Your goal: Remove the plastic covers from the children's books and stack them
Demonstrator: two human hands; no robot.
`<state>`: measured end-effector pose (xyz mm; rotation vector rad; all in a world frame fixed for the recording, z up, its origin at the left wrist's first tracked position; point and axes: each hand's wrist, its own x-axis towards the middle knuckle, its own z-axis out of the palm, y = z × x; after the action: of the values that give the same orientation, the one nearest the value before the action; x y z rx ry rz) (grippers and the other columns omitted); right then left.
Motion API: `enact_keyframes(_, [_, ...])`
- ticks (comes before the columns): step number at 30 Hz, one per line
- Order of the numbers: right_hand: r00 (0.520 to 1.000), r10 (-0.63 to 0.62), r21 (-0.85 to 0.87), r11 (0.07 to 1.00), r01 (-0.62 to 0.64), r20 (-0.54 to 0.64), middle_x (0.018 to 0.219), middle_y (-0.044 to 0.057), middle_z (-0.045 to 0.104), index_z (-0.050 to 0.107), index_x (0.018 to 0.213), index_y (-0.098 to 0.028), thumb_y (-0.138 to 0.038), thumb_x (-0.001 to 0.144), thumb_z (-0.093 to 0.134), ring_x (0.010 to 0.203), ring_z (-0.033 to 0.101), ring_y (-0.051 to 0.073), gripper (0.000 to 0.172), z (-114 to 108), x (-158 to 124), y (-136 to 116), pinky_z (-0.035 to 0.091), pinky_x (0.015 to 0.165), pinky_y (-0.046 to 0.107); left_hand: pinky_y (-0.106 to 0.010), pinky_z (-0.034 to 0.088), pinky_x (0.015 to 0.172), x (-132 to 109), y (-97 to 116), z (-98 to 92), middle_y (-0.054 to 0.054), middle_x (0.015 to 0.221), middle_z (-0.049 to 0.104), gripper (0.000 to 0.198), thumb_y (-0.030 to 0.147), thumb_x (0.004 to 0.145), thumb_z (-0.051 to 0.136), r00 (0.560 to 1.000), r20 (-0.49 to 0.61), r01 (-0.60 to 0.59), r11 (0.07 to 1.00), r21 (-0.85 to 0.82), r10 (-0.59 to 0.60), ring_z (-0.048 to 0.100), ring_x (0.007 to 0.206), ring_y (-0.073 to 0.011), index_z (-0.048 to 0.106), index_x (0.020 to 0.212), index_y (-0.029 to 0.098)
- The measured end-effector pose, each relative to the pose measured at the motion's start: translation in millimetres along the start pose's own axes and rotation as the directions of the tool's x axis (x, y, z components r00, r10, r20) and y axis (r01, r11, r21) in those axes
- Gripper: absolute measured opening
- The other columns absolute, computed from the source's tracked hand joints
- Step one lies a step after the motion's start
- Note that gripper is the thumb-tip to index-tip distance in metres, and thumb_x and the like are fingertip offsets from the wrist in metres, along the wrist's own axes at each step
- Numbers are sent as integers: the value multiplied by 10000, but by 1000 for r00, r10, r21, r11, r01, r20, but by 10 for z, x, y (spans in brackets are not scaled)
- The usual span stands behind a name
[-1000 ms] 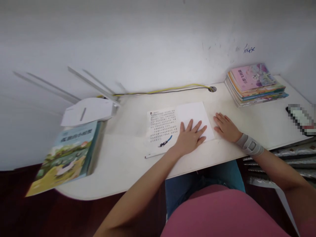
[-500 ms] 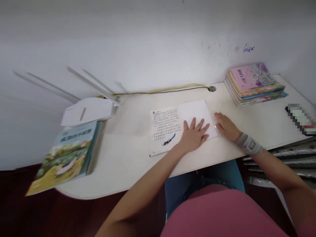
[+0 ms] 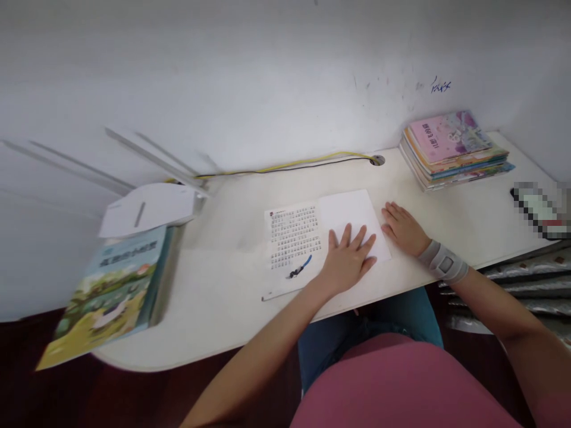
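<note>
A thin open booklet (image 3: 307, 235) lies on the white desk (image 3: 214, 291), with printed text on its left page and a blank white right page. My left hand (image 3: 345, 258) rests flat on the blank page with its fingers spread, open. My right hand (image 3: 401, 229) lies palm down on the desk just past the booklet's right edge, fingers stretched out, with a grey wrist brace (image 3: 442, 261) behind it. Neither hand holds anything.
A stack of colourful books (image 3: 452, 148) sits at the back right. A large picture book (image 3: 111, 288) overhangs the desk's left end, with a white lamp base (image 3: 147, 208) behind it. A yellow cable (image 3: 289, 164) runs along the wall. A blurred-out object (image 3: 539, 209) lies far right.
Both hands stay flat in place on and beside the booklet; the left slid slightly. The view shifted a little, so everything sits slightly left and lower.
</note>
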<state>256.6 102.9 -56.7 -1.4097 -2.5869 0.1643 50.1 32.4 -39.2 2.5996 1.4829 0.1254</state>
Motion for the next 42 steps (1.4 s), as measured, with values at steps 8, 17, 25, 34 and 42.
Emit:
enact_keyframes(8, [1000,7,-16,1000,-8,-26,1461,200,383,427,1370,-46,-331,956,278,1380,306,283,524,18,-1,-16,288,1108,470,-727,166,1034,18,-30,-37,-71,1517,324,524,454,938,365,999,36,-29,1000,-7,29,213,1396,-401,346,1437,297])
enact_keyframes(17, [1000,16,-36,999,-16,-10,1454,223,382,439,1351,-10,-318,954,293,1377,311,286,523,-12,2,-47,280,1114,454,-723,179,1032,12,49,-22,-85,1520,314,529,452,938,370,999,34,-29,999,30,28,226,1391,-403,363,1432,260])
enact_keyframes(25, [1000,5,-65,998,-6,-22,1451,217,389,441,1351,-6,-287,949,330,1372,319,295,503,-27,-5,-67,280,1111,452,-680,194,1061,69,-7,2,-54,1525,312,532,475,942,343,996,45,-78,996,44,76,228,1400,-368,338,1441,289])
enact_keyframes(34, [1000,-5,-69,998,3,-19,1452,221,385,445,1347,5,-281,948,340,1370,323,293,502,-29,-8,-68,277,1113,437,-691,198,1056,87,78,-1,-78,1524,303,536,449,948,347,997,54,-63,997,54,60,220,1401,-378,337,1444,249])
enact_keyframes(42, [999,-17,-44,999,16,-33,1448,223,392,447,1346,-12,-302,951,326,1372,320,289,504,20,-7,-11,287,1101,458,-610,174,1109,76,-107,-44,-74,1531,295,559,479,956,300,994,5,-107,989,-99,108,211,1419,-302,272,1466,252])
